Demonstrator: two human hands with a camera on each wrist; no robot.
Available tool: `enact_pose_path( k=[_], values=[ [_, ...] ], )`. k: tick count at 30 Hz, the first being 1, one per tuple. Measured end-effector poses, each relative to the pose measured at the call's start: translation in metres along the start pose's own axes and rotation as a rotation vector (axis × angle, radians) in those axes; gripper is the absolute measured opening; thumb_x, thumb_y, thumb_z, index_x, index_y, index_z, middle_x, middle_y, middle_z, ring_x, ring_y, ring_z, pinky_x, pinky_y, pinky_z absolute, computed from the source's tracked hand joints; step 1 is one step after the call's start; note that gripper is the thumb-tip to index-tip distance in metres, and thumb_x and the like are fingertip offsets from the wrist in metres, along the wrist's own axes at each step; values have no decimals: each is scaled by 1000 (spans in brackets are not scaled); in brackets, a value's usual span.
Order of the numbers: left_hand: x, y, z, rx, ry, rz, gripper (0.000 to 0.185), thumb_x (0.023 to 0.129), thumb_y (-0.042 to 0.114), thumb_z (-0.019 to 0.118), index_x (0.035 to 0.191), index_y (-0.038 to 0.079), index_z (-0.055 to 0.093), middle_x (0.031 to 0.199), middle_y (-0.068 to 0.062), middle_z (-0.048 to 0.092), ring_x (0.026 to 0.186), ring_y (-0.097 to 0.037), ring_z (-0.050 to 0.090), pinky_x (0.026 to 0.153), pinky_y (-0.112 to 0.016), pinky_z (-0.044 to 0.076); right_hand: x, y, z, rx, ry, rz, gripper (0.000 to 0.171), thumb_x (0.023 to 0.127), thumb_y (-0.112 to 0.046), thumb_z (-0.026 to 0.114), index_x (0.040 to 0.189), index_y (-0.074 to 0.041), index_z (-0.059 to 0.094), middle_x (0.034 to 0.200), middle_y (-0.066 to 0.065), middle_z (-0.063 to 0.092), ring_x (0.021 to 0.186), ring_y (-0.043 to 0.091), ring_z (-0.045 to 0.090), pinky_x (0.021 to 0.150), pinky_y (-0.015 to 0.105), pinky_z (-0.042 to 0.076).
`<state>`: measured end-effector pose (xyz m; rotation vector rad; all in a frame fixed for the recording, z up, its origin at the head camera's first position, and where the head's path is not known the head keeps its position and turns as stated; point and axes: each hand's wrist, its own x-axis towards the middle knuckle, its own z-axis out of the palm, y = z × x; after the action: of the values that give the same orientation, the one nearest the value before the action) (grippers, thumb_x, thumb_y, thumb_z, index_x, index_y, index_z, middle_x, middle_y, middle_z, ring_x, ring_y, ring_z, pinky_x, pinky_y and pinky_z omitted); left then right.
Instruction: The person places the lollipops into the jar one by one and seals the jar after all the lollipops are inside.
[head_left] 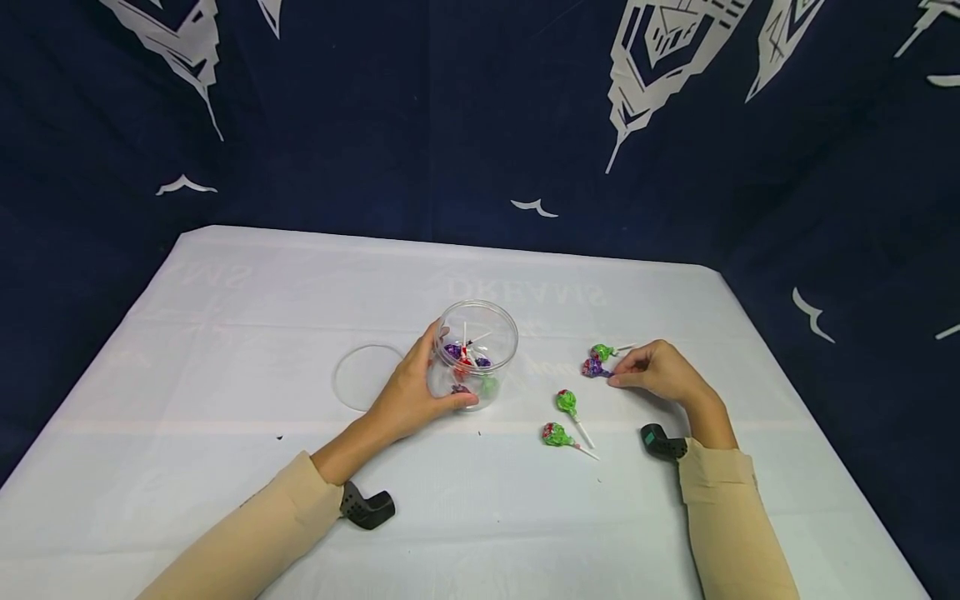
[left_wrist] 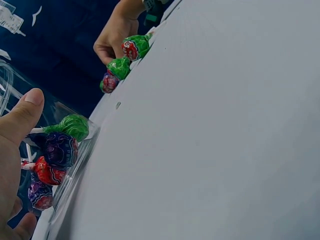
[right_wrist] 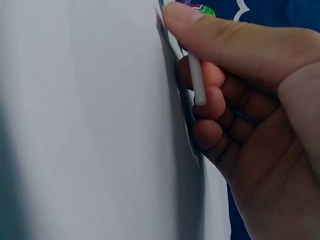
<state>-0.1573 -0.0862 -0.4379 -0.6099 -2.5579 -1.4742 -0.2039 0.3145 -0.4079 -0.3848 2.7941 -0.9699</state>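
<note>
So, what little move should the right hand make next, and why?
Probably lift the purple lollipop and bring it over the jar: the right hand pinches its stick, while the left hand holds the jar, which has other lollipops inside.

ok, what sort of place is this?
Probably a makeshift recording setup: white-covered table, navy printed cloth beyond it, black wrist units on both arms. The wider room isn't visible.

On the table point(head_left: 442, 517), a ring point(head_left: 335, 377) lies left of the jar point(head_left: 498, 337), lollipops point(head_left: 555, 434) in and right of it.
</note>
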Motion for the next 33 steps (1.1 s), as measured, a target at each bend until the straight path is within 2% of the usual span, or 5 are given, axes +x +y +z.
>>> enact_pose_path(
  k=[15,23,33],
  values=[
    [1,1,1,-2,-10,-11,115,71,40,89,158,15,17,154,-14,37,138,-29,40,111,-49,36,-4,2,-5,74,-21,-26,13,76,-6,85,79,1,75,69,1,68,62,6,51,54,20,44],
    [0,2,1,3,-19,-39,115,72,40,89,158,15,17,154,-14,36,136,-29,41,109,-49,38,-3,-2,-7,85,-19,-14,13,79,-12,84,81,-2,76,77,5,71,66,9,54,58,22,44],
    [0,3,0,8,-20,-54,116,72,42,89,158,16,16,155,-14,35,137,-31,41,109,-50,38,-1,-17,-11,110,11,-28,12,84,-9,79,85,2,75,81,8,71,66,9,57,57,20,49]
  ],
)
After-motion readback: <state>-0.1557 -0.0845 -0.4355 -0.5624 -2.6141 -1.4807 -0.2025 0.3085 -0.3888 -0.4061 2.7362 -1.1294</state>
